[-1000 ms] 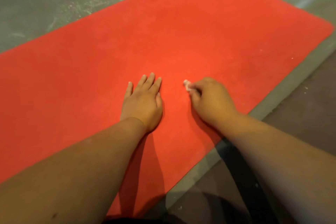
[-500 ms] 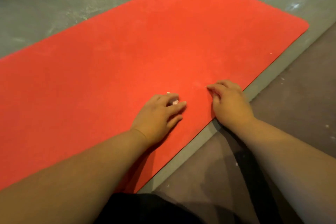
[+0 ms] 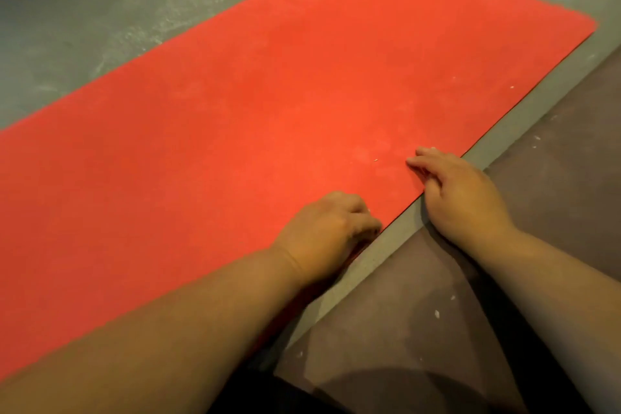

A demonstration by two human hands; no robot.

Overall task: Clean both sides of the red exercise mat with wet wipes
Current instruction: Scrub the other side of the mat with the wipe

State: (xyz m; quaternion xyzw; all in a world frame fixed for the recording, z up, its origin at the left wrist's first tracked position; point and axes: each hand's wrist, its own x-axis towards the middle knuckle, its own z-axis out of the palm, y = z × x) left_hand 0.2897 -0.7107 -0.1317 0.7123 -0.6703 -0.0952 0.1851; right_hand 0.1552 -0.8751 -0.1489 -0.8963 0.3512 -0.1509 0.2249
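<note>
**A:** Status on the flat red foam exercise mat (image 3: 268, 111)?

**B:** It lies flat on the grey concrete floor (image 3: 100, 10), one face up. The far-right corner is rounded and the left end runs out of frame. The top has pale hazy patches + a few white crumbs (image 3: 375, 160) nr the near long edge, so IMO this side isn't finished. The underside isn't visible, so I can't say if it's been wiped.

**A:** Wet wipe?

**B:** None plainly in view. Poss. tucked in the left hand, unconfirmed.

**A:** Hands?

**B:** The left hand (image 3: 329, 232) is on the mat right at the near long edge, knuckles up, fingers (image 3: 366, 222) curled under. Whether they clamp on a wipe, the mat's edge or nothing, I can't tell. The right hand (image 3: 460, 195) is just beside it, further along the same edge, w/ the palm over the floor strip. Its fingers (image 3: 416, 163) are nearly straight and slightly apart, tips resting on the mat, holding nothing.

**A:** What's left?

**B:** At min. the crumbs + haze here, then prob. a flip and the other face. Both hands at the edge could mean a flip is next, but that's a guess.
</note>
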